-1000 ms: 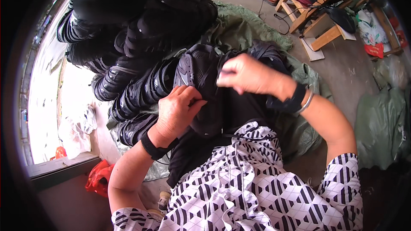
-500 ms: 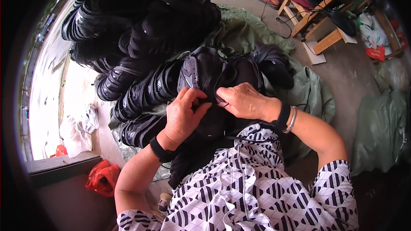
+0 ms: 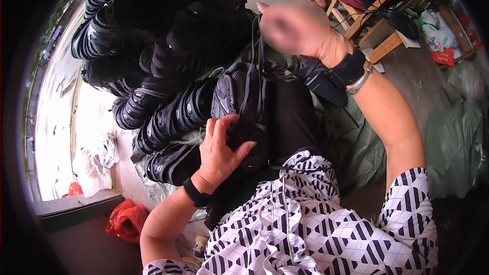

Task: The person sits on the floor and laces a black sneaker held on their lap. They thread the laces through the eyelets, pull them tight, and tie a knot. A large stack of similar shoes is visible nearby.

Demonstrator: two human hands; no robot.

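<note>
A dark grey and black shoe upper [image 3: 229, 94] lies over my lap, its toe pointing away from me. My left hand [image 3: 219, 147] rests against its near left side, thumb stretched out and apart from the fingers, the fingertips touching the shoe. Higher up and to the right, my right hand [image 3: 298, 25] is raised, smeared but with its fingers apparently curled in. A dark shoelace [image 3: 261, 66] stands up taut from the shoe toward that hand; the exact grip is hidden in the blur. Black bands circle both wrists, with a silver bangle on the right.
Tall stacks of nested black shoe uppers [image 3: 168, 46] fill the left and far side. Green woven sheeting [image 3: 351, 137] spreads beneath and to the right. Beyond are a wooden stool [image 3: 382, 35] with a person beside it, a red plastic bag [image 3: 126, 220] and a green sack [image 3: 453, 147].
My right hand has risen up and away from the shoe, drawing the lace upward. The left hand stays near the shoe, its thumb lower and farther from the fingers.
</note>
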